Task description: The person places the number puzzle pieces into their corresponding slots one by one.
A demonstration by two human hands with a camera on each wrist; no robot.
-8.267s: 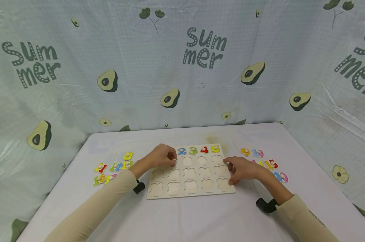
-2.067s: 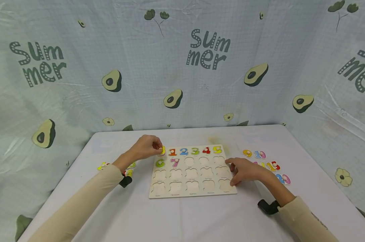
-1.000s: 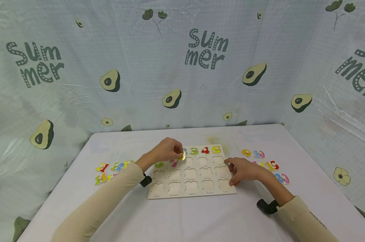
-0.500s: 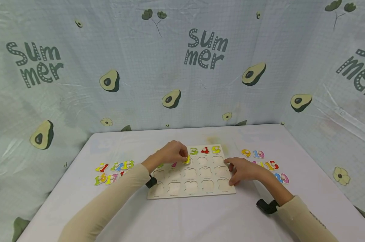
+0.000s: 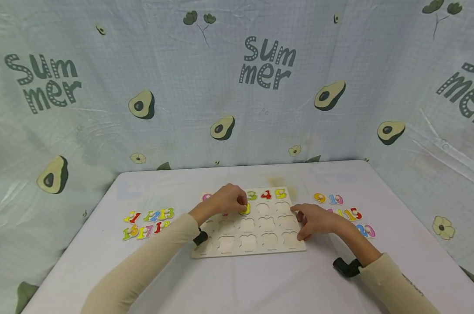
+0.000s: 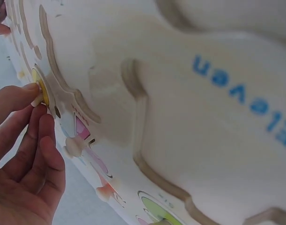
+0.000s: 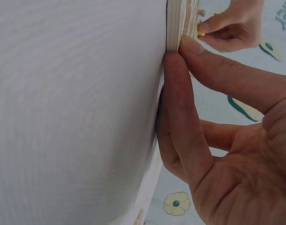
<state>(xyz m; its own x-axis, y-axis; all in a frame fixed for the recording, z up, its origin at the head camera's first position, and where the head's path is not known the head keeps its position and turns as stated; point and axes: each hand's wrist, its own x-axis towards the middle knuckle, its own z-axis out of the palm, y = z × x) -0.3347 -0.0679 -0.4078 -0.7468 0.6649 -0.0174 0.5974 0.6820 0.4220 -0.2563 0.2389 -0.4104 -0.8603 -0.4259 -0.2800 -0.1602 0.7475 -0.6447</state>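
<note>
A wooden number board (image 5: 256,251) lies flat on the white table. Numbers 3 (image 5: 252,196), 4 (image 5: 266,194) and 5 (image 5: 280,193) sit in its far row. My left hand (image 5: 238,204) pinches the peg of a yellow number piece (image 5: 244,209) over the third recess of the second row. In the left wrist view the fingertips (image 6: 34,89) grip that yellow piece (image 6: 43,93), beside a pink 7 (image 6: 84,133) on the board (image 6: 203,117). My right hand (image 5: 301,223) rests against the board's right edge. There its straight fingers (image 7: 175,93) press the board's side (image 7: 176,21).
Loose number pieces lie left of the board (image 5: 148,215) (image 5: 142,230) and right of it: a yellow 9 (image 5: 319,198), a 10 (image 5: 334,199), a 15 (image 5: 352,214) and a 20 (image 5: 365,230). An avocado-print cloth backdrop (image 5: 237,109) surrounds the table's far and side edges.
My left hand carried the yellow piece from the board's far left corner rightward and down to the second row. The 1, 6 and 7 appeared on the board earlier. My right hand stayed put.
</note>
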